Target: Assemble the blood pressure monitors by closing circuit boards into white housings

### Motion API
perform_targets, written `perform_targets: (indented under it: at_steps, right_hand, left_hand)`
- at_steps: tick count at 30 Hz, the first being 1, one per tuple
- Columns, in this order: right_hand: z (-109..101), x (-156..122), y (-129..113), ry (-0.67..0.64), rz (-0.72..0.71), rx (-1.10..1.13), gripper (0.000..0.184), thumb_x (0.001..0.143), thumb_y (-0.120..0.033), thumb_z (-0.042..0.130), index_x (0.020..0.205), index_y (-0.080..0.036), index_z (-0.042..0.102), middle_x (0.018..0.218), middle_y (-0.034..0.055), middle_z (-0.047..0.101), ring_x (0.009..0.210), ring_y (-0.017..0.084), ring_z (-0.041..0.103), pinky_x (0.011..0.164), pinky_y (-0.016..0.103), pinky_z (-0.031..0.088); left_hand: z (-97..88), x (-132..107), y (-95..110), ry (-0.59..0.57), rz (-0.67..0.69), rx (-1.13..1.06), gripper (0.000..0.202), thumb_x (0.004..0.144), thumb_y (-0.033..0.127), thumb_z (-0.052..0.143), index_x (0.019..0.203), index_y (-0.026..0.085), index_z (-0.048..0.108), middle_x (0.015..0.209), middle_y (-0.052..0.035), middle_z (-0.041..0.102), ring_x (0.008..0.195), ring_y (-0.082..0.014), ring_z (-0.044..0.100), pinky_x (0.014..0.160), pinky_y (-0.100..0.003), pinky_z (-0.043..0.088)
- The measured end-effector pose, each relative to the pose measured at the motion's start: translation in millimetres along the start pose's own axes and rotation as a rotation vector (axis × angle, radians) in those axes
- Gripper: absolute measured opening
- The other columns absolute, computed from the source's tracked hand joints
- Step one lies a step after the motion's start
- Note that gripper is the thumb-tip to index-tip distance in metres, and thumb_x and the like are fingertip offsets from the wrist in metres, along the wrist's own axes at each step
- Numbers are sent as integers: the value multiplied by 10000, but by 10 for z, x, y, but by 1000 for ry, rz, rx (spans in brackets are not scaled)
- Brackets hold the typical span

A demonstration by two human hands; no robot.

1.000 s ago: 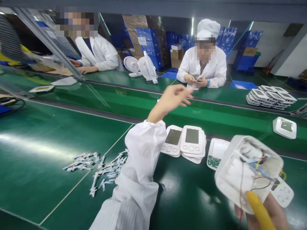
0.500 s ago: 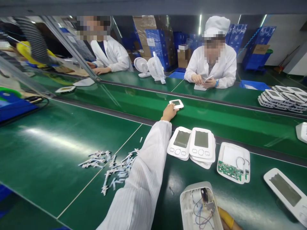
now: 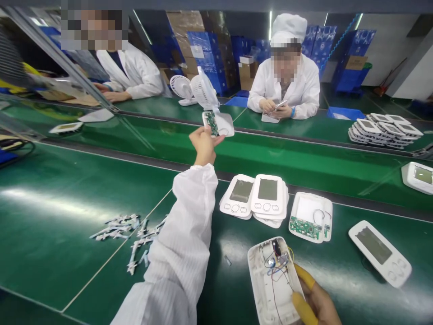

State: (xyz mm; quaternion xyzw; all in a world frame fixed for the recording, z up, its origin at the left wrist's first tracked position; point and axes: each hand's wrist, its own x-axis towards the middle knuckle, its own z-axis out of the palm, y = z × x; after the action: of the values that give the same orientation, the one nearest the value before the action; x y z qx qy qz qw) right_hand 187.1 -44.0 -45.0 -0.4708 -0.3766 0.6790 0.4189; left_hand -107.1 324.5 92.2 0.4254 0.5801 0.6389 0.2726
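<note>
Right hand (image 3: 320,307), wearing yellow finger cots (image 3: 302,304), grips the near edge of an open white plastic casing (image 3: 261,282) of coloured wires, long axis pointing away over the green surface (image 3: 61,253). Left hand (image 3: 204,145), stretched farther out, pinches a white housing with green circuit board (image 3: 219,124).

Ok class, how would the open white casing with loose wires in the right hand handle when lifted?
Probably light for its size, being a thin hollow plastic shell. The thin wires would likely flop and snag. Its smooth sides may slip in the right hand.
</note>
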Motion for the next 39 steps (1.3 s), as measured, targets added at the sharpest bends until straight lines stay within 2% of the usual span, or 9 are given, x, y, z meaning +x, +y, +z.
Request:
perform_targets:
  at_steps: [4, 8, 14, 18, 23, 29, 33, 36, 39]
  right_hand:
    - [-131, -82, 79, -10, 25, 14, 658, 925, -640, 672, 1411, -208, 575, 712, 39, 744, 529, 185, 703, 537, 296, 592]
    - [-282, -185, 104, -32, -24, 18, 635, 967, -586, 650, 1459, -212, 504, 747, 37, 758, 576, 185, 725, 577, 307, 610]
    - [-449, -356, -91, -23, -134, -104, 514, 990, -493, 655, 1428, -254, 531, 1121, 102, 778, 768, 181, 766, 691, 319, 642]
    - [-601, -383, -226, 84, -265, -381, 437, 1026, -390, 598, 1441, -254, 570, 1240, 121, 753, 969, 221, 761, 859, 390, 646]
    - [-854, -342, -412, 305, -621, -767, 362, 987, -263, 642, 1345, -300, 676, 1303, 94, 737, 1145, 261, 700, 990, 457, 591]
    - [-871, -327, -577, 363, -713, -466, 498, 1024, -327, 591, 1515, -309, 507, 1437, 114, 666, 1185, 281, 710, 916, 449, 616]
    - [-621, -290, -721, 455, -830, -312, 383, 1020, -350, 586, 1403, -361, 605, 1393, 53, 695, 1133, 280, 735, 946, 464, 617]
    - [-510, -221, -930, 604, -818, -339, 394, 1000, -359, 617, 1389, -299, 621, 1260, 90, 744, 1116, 297, 730, 981, 484, 597]
    - [-511, -121, -1217, 511, -784, -502, 418, 978, -388, 651, 1369, -243, 651, 1180, 106, 765, 1010, 284, 742, 908, 461, 614]
  left_hand:
    - [-119, -516, 550, 3, 52, -208, 247, 1032, 323, 525, 807, 230, 485, 744, 89, 629, 850, -121, 791, 855, -298, 670]
    - [-173, -1307, 918, -203, 144, -367, 389, 998, 303, 617, 665, 212, 438, 583, 60, 486, 811, -216, 822, 628, -238, 656]
    - [-207, -2215, 995, -602, -178, -224, 305, 817, 437, 831, 681, 208, 683, 568, -18, 678, 685, -316, 813, 521, -278, 664]
    - [-224, -2363, 985, -802, -329, -188, 318, 791, 514, 844, 741, 206, 781, 651, -99, 772, 656, -316, 807, 481, -252, 642]
    - [-155, -2464, 935, -824, -372, -274, 319, 783, 522, 864, 768, 213, 786, 620, -83, 770, 616, -287, 799, 464, -224, 622]
    - [-34, -2892, 816, -896, -469, -482, 388, 802, 543, 860, 771, 197, 687, 704, -65, 799, 757, -298, 824, 580, -261, 659]
    - [0, -3159, 668, -1041, -475, -513, 369, 910, 532, 762, 919, 167, 703, 878, -106, 827, 822, -273, 827, 642, -265, 656]
    - [7, -3094, 573, -1253, -407, -403, 405, 961, 570, 676, 990, 167, 707, 893, -110, 815, 836, -261, 820, 653, -268, 633]
    - [-3, -2848, 580, -1485, -192, -298, 582, 927, 708, 618, 1028, 152, 758, 999, -144, 802, 918, -282, 788, 757, -324, 624]
